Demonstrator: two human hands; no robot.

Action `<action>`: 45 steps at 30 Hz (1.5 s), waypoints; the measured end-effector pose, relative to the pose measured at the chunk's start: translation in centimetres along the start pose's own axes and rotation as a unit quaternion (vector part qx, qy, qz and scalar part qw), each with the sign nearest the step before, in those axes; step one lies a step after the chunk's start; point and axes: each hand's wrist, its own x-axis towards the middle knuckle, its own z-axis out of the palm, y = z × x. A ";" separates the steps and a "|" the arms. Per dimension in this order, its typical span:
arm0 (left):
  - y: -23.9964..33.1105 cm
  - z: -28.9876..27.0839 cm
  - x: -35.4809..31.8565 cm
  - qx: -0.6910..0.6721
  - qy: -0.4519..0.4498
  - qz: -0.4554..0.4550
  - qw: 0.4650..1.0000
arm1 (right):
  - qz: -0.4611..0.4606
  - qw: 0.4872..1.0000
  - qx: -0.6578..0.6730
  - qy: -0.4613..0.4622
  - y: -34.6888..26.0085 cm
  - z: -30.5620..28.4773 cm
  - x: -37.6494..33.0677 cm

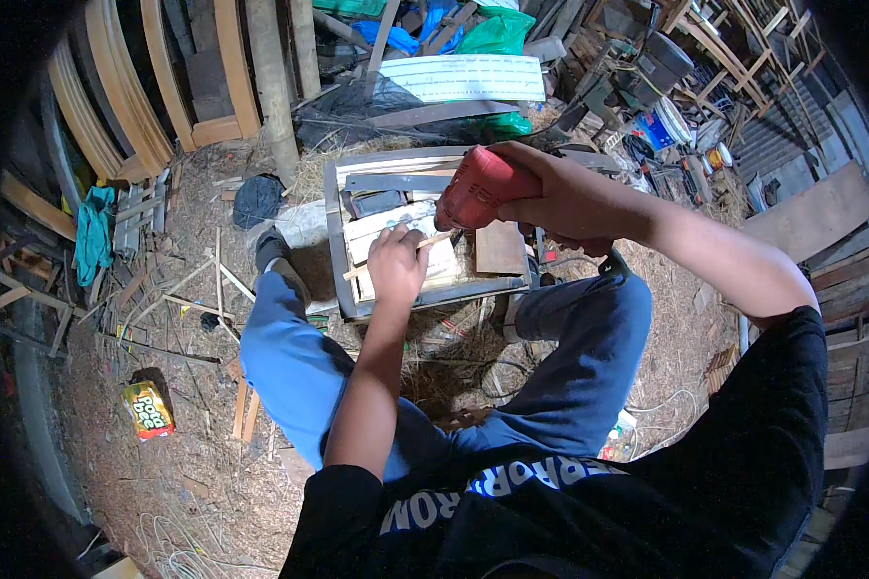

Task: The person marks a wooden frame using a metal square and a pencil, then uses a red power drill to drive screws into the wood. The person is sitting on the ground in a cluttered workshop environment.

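Note:
My right hand point(565, 193) is wrapped round the handle of a red power drill point(488, 188), which points down and to the left. Below and left of it, my left hand point(396, 265) is closed on a thin wooden strip point(436, 239), pressing it over pale boards. The drill's front end is close to the strip's right end; whether they touch, I cannot tell. Both hands are above a low grey-framed wooden box point(336, 246) between my legs. Inside, a brown wooden block point(500, 251) lies to the right, and a dark object point(375, 203) sits at the left.
Wooden frames point(159, 77) lean at the far left beside a post point(272, 87). A black bundle point(258, 201) and a yellow-green snack packet point(148, 410) lie on the litter-strewn ground. Thin sticks point(220, 280) are scattered at left. Far right stands a white-and-blue bucket point(661, 125) amid scrap.

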 end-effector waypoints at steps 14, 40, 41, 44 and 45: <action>0.0 0.3 0.0 -0.009 0.033 0.013 0.999 | -0.006 1.000 0.008 -0.006 0.2 0.4 0.1; -0.2 0.2 0.0 0.001 0.025 0.012 1.000 | 0.030 0.999 0.023 -0.018 -0.1 0.3 0.2; -0.3 0.2 0.0 0.000 0.027 0.014 1.000 | 0.019 0.999 0.028 -0.017 0.0 0.4 0.2; -0.2 0.3 0.0 0.000 0.025 0.016 1.000 | -0.008 0.999 0.039 -0.014 0.8 0.5 0.4; -0.2 0.3 0.0 0.003 0.022 0.014 1.000 | -0.013 0.999 0.038 -0.014 1.0 0.5 0.5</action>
